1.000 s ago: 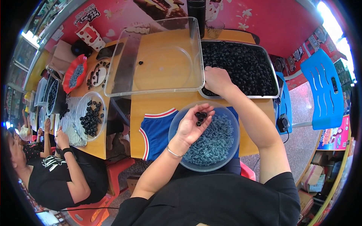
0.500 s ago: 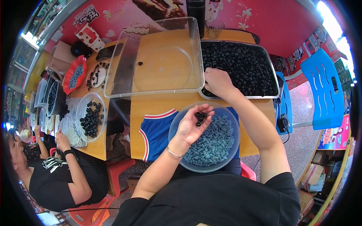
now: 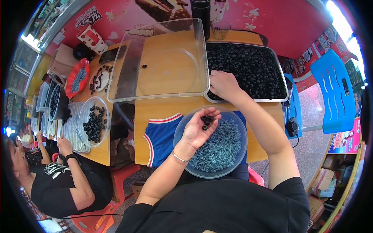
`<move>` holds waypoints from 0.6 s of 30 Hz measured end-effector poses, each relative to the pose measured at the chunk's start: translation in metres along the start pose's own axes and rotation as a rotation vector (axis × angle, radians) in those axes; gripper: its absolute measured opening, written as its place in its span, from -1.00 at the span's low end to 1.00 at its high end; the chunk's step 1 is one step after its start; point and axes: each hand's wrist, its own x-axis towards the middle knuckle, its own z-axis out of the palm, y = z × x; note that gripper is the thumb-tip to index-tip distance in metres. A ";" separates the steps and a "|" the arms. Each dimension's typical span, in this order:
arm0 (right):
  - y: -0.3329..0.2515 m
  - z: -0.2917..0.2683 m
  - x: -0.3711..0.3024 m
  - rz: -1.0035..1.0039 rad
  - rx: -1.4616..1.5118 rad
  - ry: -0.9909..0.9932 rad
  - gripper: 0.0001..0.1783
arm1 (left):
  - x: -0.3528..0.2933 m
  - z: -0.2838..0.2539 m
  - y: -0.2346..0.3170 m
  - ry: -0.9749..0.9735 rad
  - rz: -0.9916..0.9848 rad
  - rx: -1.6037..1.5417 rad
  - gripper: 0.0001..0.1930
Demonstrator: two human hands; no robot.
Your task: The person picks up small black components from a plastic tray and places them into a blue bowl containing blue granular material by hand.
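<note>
My left hand (image 3: 195, 134) is turned palm up with its fingers curled, cupping a few small black ring-shaped parts (image 3: 207, 121). It hangs over a round translucent tub (image 3: 180, 128) full of small clear bluish pieces (image 3: 219, 149). My right hand (image 3: 224, 85) reaches to the near left corner of a metal tray (image 3: 286, 83) heaped with round black parts (image 3: 246, 68). Its fingers are bent together at the corner, and whatever the tips pinch is hidden. Just left of that hand is the rim of a clear plastic bin (image 3: 155, 97) with one black part (image 3: 144, 66) in it.
A blue cloth with striped trim (image 3: 159, 136) lies beside the tub. On the left, a seated person (image 3: 62, 182) works near a round container of black parts (image 3: 83, 116) and a red dish (image 3: 86, 79). A dark bottle (image 3: 201, 17) and a glass (image 3: 220, 30) stand behind; blue chair (image 3: 334, 93) at right.
</note>
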 end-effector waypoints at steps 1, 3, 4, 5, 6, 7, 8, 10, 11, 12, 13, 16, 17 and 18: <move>0.000 0.000 0.000 0.000 -0.001 0.001 -0.91 | 0.000 0.001 0.000 0.017 0.002 0.000 -0.66; 0.001 0.002 0.000 -0.006 0.003 0.023 -0.90 | 0.001 -0.001 -0.001 0.009 0.002 -0.006 -0.66; 0.001 0.002 0.000 -0.006 0.002 0.025 -0.90 | 0.001 -0.002 -0.001 0.001 0.003 -0.014 -0.66; 0.000 0.002 -0.001 0.009 0.015 0.038 -0.91 | 0.001 -0.001 -0.001 0.000 0.004 -0.013 -0.66; -0.001 0.002 -0.001 0.024 0.027 0.051 -0.91 | 0.001 0.000 -0.001 0.007 0.003 -0.003 -0.65; -0.001 0.001 -0.001 0.024 0.028 0.051 -0.91 | 0.001 0.000 -0.001 0.015 0.001 0.006 -0.64; -0.001 0.000 -0.002 0.026 0.018 0.032 -0.90 | 0.000 0.001 -0.001 0.015 0.001 0.007 -0.64; -0.002 -0.003 -0.001 0.027 0.010 0.013 -0.90 | 0.001 0.002 0.000 0.023 0.000 0.013 -0.65; -0.003 -0.004 -0.001 0.038 0.000 -0.028 -0.89 | 0.001 0.002 0.000 0.024 0.001 0.014 -0.65; -0.003 -0.004 0.000 0.049 -0.010 -0.068 -0.87 | 0.001 0.002 0.001 0.031 0.001 0.012 -0.64; -0.003 -0.003 0.001 0.049 -0.011 -0.067 -0.87 | 0.001 0.002 0.001 0.037 0.000 0.011 -0.64; -0.001 0.000 0.004 0.035 -0.044 -0.057 -0.87 | 0.000 0.003 0.000 0.030 0.004 0.007 -0.64; -0.002 -0.002 0.005 0.042 -0.040 -0.073 -0.88 | -0.001 0.003 0.000 0.029 0.008 0.008 -0.64; -0.003 -0.004 0.006 0.049 -0.036 -0.087 -0.88 | -0.002 0.003 0.000 0.022 0.011 0.003 -0.64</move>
